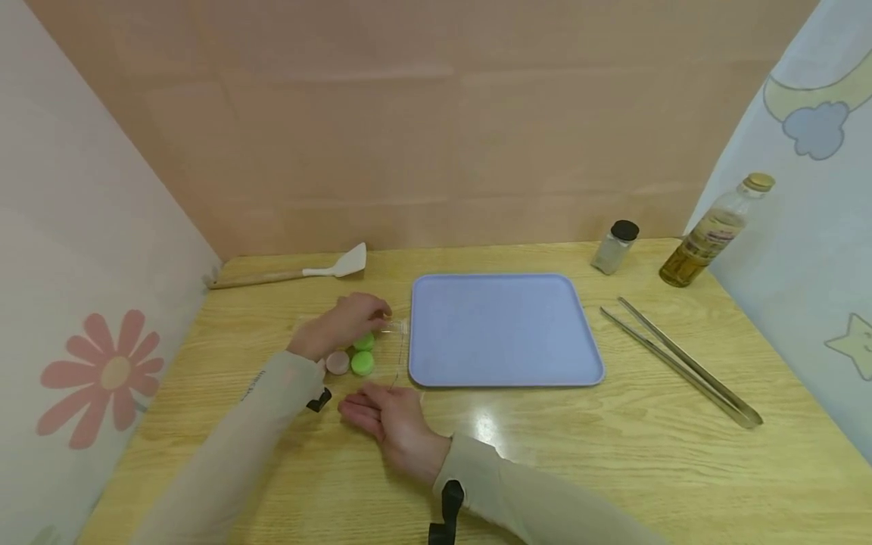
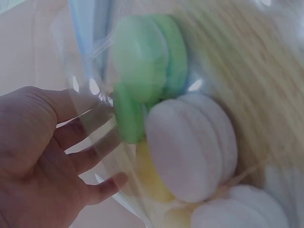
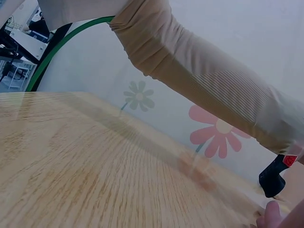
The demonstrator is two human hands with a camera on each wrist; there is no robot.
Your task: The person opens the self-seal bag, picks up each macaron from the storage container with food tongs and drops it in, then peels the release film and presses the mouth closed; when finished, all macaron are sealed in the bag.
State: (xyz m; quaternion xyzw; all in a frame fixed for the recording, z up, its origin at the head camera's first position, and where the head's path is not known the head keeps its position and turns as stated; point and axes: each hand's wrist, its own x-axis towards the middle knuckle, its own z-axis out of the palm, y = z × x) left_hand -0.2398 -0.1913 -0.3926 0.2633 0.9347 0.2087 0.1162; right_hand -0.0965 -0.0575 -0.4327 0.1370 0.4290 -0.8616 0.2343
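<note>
Several macarons lie together under or inside a clear plastic container point(image 1: 400, 356), left of the tray. Green macarons point(image 1: 363, 363) and a pink macaron point(image 1: 337, 362) show in the head view; a yellow macaron point(image 2: 152, 173) appears in the left wrist view. My left hand point(image 1: 349, 322) reaches over them to the container's far corner. Its thumb and forefinger come together there at the clear edge, the other fingers spread. At the near side, my right hand point(image 1: 398, 428) lies palm partly up beside the container's edge, fingers loosely bent. Exact contact there is unclear.
A lilac tray point(image 1: 504, 329) lies right of the container. Behind the hands is a white spatula point(image 1: 349, 261) with a wooden handle. Metal tongs point(image 1: 681, 363), a black-capped jar point(image 1: 615, 247) and an oil bottle point(image 1: 711, 235) occupy the right side.
</note>
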